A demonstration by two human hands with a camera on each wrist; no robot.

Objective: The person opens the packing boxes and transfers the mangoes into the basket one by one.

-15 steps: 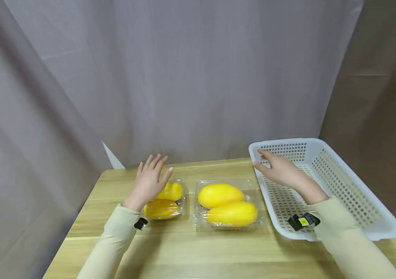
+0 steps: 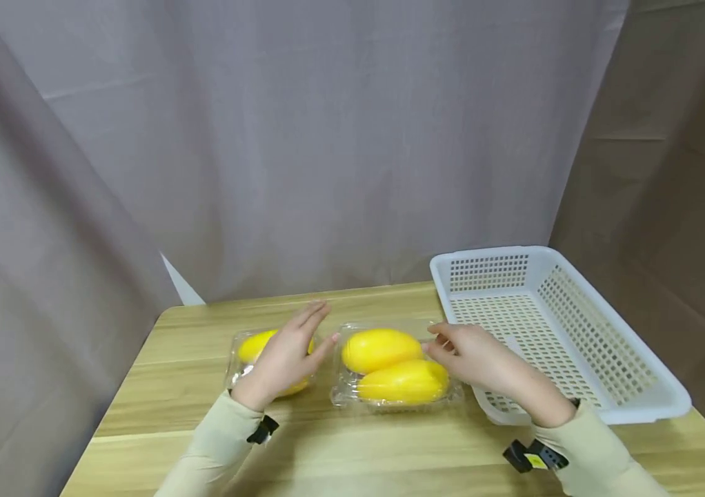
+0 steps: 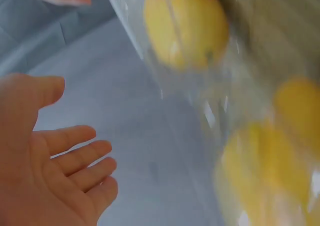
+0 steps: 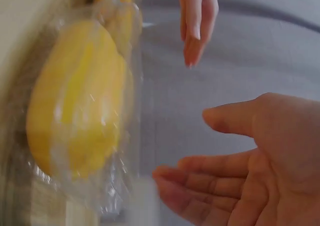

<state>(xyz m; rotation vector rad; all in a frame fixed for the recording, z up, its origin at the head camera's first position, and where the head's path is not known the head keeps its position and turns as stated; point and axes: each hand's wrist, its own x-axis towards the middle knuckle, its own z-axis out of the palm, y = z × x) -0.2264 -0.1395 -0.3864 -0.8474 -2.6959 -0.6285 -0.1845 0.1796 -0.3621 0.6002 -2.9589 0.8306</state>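
Observation:
A clear plastic box (image 2: 345, 396) on the table holds two plump yellow oval fruits (image 2: 403, 382). My right hand (image 2: 479, 355) is at its right side, fingers relaxed and holding nothing; the right wrist view shows thumb and fingers (image 4: 215, 178) apart. To the left, a second clear box (image 2: 232, 369) with yellow fruit (image 2: 256, 344) is partly covered from view by my left hand (image 2: 284, 360). That hand hovers over it with straight fingers, its thumb toward the right box. In the left wrist view the palm (image 3: 55, 181) is bare, the boxed fruit (image 3: 187, 28) blurred beside it.
A white perforated plastic basket (image 2: 622, 317) stands on the right, its left rim close to the right box. The wooden table (image 2: 352, 449) ends at a grey curtain (image 2: 340, 152) behind.
My left hand has moved right, toward the gap between the boxes. My right hand has come left and nearer, from over the basket to the right box's side.

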